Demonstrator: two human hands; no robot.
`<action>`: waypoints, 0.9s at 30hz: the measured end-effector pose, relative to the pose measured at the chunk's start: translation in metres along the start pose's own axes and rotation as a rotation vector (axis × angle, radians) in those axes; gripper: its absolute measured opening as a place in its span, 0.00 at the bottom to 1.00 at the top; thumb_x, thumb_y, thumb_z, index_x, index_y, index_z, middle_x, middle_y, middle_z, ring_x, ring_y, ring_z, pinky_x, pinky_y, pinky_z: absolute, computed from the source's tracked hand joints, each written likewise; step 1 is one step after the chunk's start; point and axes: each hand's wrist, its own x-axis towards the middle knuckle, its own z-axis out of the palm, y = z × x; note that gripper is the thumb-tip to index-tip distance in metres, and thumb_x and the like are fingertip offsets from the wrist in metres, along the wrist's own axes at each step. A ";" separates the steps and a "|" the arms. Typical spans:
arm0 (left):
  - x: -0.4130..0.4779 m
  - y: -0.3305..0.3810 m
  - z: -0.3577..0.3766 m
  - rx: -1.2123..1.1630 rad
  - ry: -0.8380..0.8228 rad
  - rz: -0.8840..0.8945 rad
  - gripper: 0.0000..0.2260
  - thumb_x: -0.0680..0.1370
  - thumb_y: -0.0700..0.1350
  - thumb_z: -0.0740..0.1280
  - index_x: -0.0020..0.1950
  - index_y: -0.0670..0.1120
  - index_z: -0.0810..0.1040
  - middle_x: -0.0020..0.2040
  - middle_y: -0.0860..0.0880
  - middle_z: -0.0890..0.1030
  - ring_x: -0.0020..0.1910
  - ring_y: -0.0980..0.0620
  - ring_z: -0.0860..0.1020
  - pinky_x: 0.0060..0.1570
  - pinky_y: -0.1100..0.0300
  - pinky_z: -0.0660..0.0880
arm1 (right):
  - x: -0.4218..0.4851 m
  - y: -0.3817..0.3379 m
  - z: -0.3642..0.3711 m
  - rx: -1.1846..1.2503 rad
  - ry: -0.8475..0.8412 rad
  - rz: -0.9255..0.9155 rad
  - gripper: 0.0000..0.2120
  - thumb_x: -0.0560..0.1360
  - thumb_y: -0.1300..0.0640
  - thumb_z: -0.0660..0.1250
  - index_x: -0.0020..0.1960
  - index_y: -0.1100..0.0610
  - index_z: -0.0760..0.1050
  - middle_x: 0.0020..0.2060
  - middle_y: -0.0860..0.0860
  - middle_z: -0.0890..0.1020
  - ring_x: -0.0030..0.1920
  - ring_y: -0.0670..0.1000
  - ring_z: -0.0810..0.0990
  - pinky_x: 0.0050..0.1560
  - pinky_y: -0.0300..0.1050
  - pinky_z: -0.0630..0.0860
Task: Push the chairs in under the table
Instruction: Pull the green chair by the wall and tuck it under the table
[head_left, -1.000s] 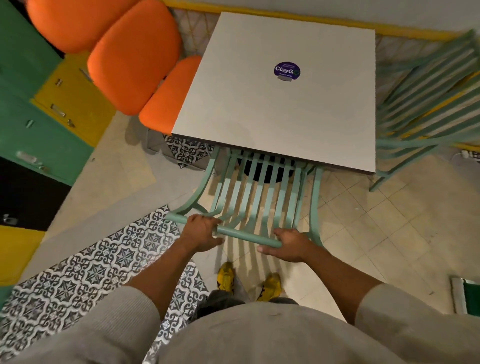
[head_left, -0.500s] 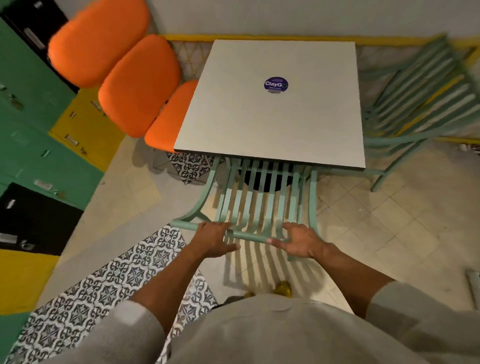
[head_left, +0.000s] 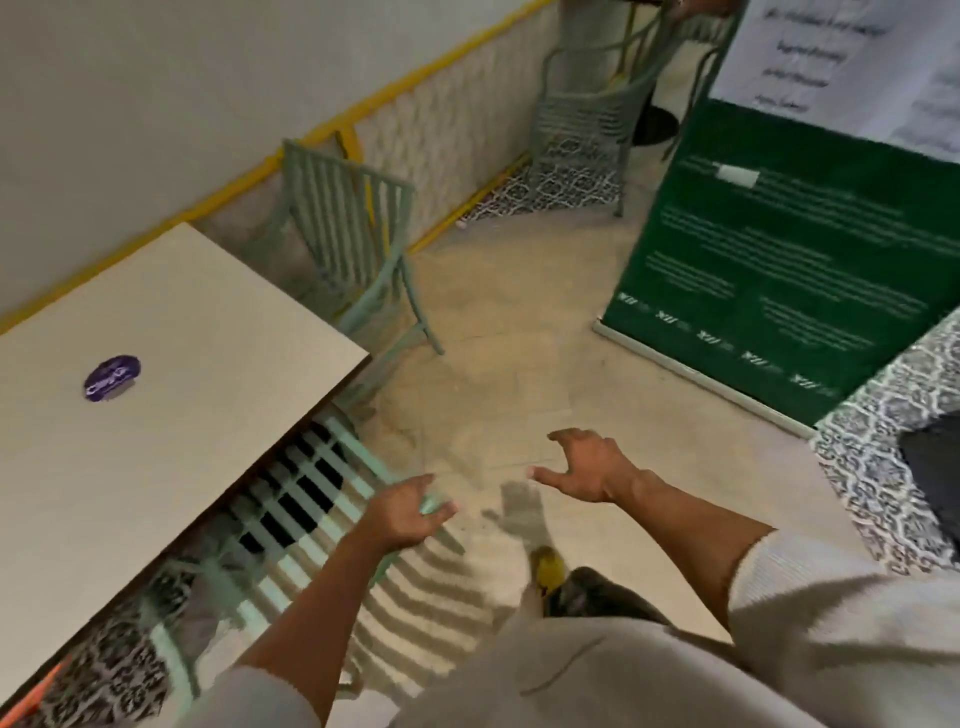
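The white square table (head_left: 171, 364) with a purple sticker fills the left. A mint slatted chair (head_left: 306, 499) stands tucked under its near edge, only the backrest showing. My left hand (head_left: 408, 514) hovers at the right end of that backrest's top rail with fingers spread and no grip on it. My right hand (head_left: 587, 467) is open in the air over the floor, apart from any chair. A second mint chair (head_left: 353, 244) stands angled beside the table's far right side near the wall, pulled out from the table.
A third mint chair (head_left: 587, 119) stands farther back along the wall. A green standing banner (head_left: 779, 260) blocks the right side. Patterned tiling (head_left: 893, 415) edges the far right. Beige floor lies between the table and banner. My yellow shoe (head_left: 550, 569) is below.
Both hands have let go of the near chair's top rail and opened. The view has swung to the right, bringing the second chair and the banner into view.
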 end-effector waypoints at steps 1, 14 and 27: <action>0.012 0.022 -0.006 0.011 0.006 0.017 0.47 0.72 0.81 0.58 0.82 0.53 0.66 0.81 0.50 0.70 0.78 0.47 0.70 0.77 0.52 0.66 | -0.001 0.019 -0.008 0.014 0.017 0.038 0.48 0.74 0.21 0.58 0.82 0.52 0.64 0.79 0.54 0.71 0.77 0.60 0.70 0.74 0.60 0.69; 0.159 0.235 -0.026 0.153 -0.052 0.039 0.42 0.78 0.76 0.54 0.84 0.52 0.62 0.82 0.49 0.67 0.80 0.43 0.67 0.78 0.42 0.62 | 0.066 0.219 -0.075 0.090 -0.021 0.127 0.43 0.77 0.25 0.63 0.81 0.53 0.65 0.79 0.54 0.72 0.75 0.61 0.72 0.73 0.62 0.70; 0.281 0.285 -0.119 -0.107 0.206 -0.183 0.45 0.73 0.79 0.54 0.81 0.52 0.68 0.78 0.48 0.73 0.75 0.41 0.73 0.74 0.42 0.68 | 0.274 0.271 -0.269 -0.206 -0.074 -0.187 0.49 0.75 0.23 0.62 0.82 0.55 0.64 0.79 0.57 0.71 0.75 0.63 0.73 0.75 0.60 0.71</action>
